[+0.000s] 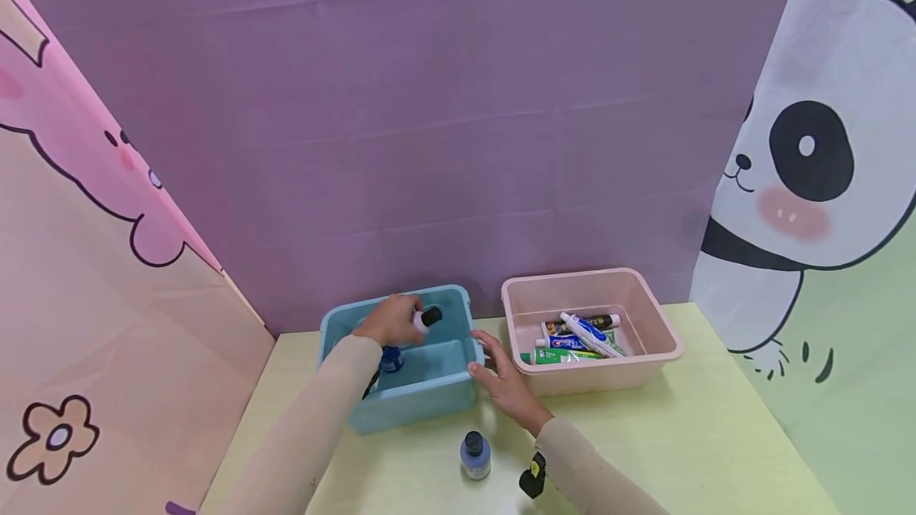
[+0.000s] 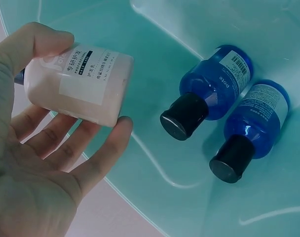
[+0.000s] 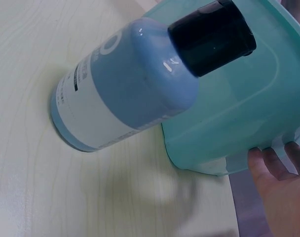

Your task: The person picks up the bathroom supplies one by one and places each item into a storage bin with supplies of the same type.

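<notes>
My left hand [image 1: 392,321] pinches a pale pink hair-care bottle [image 2: 86,84] with a black cap [image 1: 432,315], tilted over the inside of the teal basket [image 1: 422,402]. In the left wrist view the thumb is on one side of it and the fingers on the other. Two dark blue bottles [image 2: 216,81] with black caps lie in the basket. My right hand [image 1: 510,385] holds the basket's right end at the rim, thumb and fingers spread along it. A lilac-blue bottle [image 1: 475,458] with a black cap stands upright on the table, in front of the basket.
A pink basket [image 1: 594,376] with several toothpaste tubes [image 1: 576,340] stands right of the teal one. Both are on a pale wood-look table [image 1: 716,420], close to a purple backdrop [image 1: 429,141]. Printed cartoon panels flank the table. A black item [image 1: 533,477] is at the right wrist.
</notes>
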`<state>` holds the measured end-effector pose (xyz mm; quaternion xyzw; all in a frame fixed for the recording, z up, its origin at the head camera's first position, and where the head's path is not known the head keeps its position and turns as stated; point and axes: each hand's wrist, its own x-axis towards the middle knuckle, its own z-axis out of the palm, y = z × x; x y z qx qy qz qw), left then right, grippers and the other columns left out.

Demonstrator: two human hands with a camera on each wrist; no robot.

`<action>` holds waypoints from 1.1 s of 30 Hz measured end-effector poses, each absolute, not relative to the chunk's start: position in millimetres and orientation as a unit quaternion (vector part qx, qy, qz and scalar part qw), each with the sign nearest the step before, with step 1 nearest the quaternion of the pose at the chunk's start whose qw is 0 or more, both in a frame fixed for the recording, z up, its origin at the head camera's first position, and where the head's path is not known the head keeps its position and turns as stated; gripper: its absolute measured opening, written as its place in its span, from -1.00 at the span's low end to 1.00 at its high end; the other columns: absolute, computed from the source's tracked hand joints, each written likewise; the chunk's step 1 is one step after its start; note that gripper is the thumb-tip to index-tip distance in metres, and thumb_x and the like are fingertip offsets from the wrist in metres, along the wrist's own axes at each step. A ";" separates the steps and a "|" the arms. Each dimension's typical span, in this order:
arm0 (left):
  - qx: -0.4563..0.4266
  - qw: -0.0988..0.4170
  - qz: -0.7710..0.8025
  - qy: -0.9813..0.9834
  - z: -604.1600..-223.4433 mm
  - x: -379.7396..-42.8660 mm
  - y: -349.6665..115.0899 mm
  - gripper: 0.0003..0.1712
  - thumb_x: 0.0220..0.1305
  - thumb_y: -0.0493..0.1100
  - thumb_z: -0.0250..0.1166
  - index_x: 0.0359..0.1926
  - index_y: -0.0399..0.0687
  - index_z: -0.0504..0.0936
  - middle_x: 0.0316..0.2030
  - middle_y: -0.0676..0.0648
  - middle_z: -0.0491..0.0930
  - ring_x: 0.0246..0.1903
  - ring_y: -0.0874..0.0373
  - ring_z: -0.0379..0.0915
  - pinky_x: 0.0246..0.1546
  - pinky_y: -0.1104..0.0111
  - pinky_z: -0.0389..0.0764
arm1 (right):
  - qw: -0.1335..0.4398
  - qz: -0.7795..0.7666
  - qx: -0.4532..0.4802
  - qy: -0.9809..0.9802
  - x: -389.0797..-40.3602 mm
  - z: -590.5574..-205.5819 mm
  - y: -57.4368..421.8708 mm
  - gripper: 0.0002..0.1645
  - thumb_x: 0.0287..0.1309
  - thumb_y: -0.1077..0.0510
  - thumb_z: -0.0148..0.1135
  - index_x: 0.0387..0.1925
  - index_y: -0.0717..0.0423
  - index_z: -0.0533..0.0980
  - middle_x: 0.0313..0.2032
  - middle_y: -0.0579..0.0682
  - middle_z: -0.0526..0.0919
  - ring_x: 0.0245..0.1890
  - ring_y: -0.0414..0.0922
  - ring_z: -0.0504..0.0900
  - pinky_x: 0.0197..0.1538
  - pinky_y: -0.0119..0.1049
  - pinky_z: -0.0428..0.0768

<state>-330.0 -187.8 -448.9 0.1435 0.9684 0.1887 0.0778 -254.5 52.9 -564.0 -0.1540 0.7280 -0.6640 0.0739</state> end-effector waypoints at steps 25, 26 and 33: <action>0.118 0.064 0.190 0.973 -455.3 -340.3 -199.7 -0.40 0.06 -0.22 0.53 0.15 -0.21 0.58 -0.05 -0.21 0.65 -0.18 -0.02 0.55 -0.11 0.06 0.70 | 0.069 -0.668 -0.169 0.721 -255.6 -567.5 53.0 -0.30 0.51 -0.04 0.11 0.55 -0.28 0.12 0.52 0.29 0.18 0.46 0.44 0.24 0.39 0.35 0.38; 0.118 0.063 0.188 0.973 -455.0 -340.4 -199.9 -0.41 0.06 -0.22 0.53 0.15 -0.21 0.58 -0.05 -0.22 0.66 -0.17 -0.03 0.55 -0.09 0.04 0.70 | 0.069 -0.669 -0.169 0.721 -255.6 -567.4 53.0 -0.30 0.51 -0.04 0.11 0.55 -0.27 0.12 0.53 0.29 0.18 0.46 0.44 0.24 0.39 0.35 0.38; 0.118 0.044 0.187 0.974 -455.3 -342.2 -200.5 -0.63 0.17 -0.26 0.48 0.02 -0.17 0.68 -0.10 -0.17 0.69 -0.16 -0.01 0.57 -0.10 0.08 0.69 | 0.068 -0.669 -0.168 0.720 -255.2 -566.3 53.0 -0.30 0.52 0.01 0.10 0.56 -0.23 0.11 0.53 0.32 0.17 0.45 0.44 0.24 0.39 0.34 0.38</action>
